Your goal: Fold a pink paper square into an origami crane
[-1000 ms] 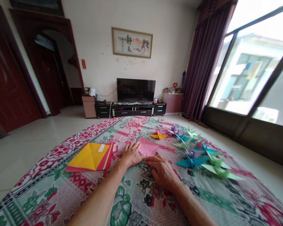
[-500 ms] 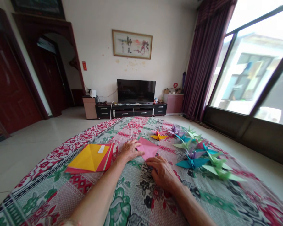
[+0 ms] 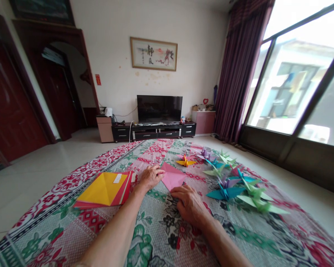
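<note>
I see the pink paper (image 3: 173, 177) flat on the cloth-covered tabletop (image 3: 157, 220), just ahead of the two hands and between them. The left hand (image 3: 151, 177) has its fingertips at the paper's left corner; the right hand (image 3: 189, 204) rests with bent fingers at the near edge. The hands are apart, and I judge that this steadies the paper from two sides while leaving its middle uncovered. Whether either pinches or merely presses, I can't tell from here. Left of the left hand lies a paper stack (image 3: 125, 193) topped by a yellow sheet (image 3: 100, 187), seemingly placed within easy reach. Ahead of the hands, past the pink paper, sits a yellow bird (image 3: 186, 162); right of the right hand are more paper birds (image 3: 226, 193), presumably set there to stay uncrushed
</note>
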`<state>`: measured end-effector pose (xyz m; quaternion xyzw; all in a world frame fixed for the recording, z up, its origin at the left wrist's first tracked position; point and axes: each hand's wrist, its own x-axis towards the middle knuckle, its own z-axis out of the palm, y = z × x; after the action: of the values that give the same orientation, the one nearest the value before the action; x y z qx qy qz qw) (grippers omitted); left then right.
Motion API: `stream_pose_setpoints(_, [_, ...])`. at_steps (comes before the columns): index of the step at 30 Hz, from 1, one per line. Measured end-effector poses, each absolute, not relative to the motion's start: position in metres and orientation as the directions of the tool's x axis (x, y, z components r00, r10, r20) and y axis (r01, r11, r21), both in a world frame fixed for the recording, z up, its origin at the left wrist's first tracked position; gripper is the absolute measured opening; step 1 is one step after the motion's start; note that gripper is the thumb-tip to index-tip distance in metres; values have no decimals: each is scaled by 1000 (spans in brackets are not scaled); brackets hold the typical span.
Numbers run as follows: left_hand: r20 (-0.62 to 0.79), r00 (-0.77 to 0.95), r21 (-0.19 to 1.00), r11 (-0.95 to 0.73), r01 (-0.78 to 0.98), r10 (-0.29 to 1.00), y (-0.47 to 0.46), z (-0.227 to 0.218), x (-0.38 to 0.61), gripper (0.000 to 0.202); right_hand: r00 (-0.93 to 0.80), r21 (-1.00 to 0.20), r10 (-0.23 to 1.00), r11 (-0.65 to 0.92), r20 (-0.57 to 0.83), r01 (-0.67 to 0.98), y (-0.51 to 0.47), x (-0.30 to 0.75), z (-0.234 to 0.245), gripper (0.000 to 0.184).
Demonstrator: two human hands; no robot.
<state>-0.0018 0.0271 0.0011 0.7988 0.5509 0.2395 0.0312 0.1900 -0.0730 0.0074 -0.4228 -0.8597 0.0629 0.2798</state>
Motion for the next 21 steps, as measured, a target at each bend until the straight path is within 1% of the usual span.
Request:
stream_pose_setpoints(4, [427, 240, 382, -415, 826, 872, 30, -4, -3, 27, -483, -345, 761, 635, 432, 692, -73, 190, 7, 39])
stream_pose_setpoints(7, [499, 232, 417, -466, 780, 835, 30, -6, -3, 23, -481, -341, 763, 632, 431, 696, -73, 190, 7, 39])
stream_pose_setpoints(10, [559, 208, 416, -488, 767, 803, 29, -6, -3, 20, -482, -336, 767, 627, 425, 703, -73, 190, 7, 39])
stream_pose_setpoints(14, [646, 170, 379, -506, 775, 744, 25, -6, -3, 19, -482, -336, 770, 624, 417, 706, -72, 189, 8, 40])
stream_pose_setpoints(17, [630, 177, 374, -495, 785, 756, 22, -6, -1, 13, -482, -341, 772, 622, 414, 704, -71, 189, 8, 39])
stream_pose_setpoints(21, [556, 277, 354, -524, 774, 784, 21, -7, 0, 16, -483, -346, 773, 622, 411, 702, -71, 190, 7, 39])
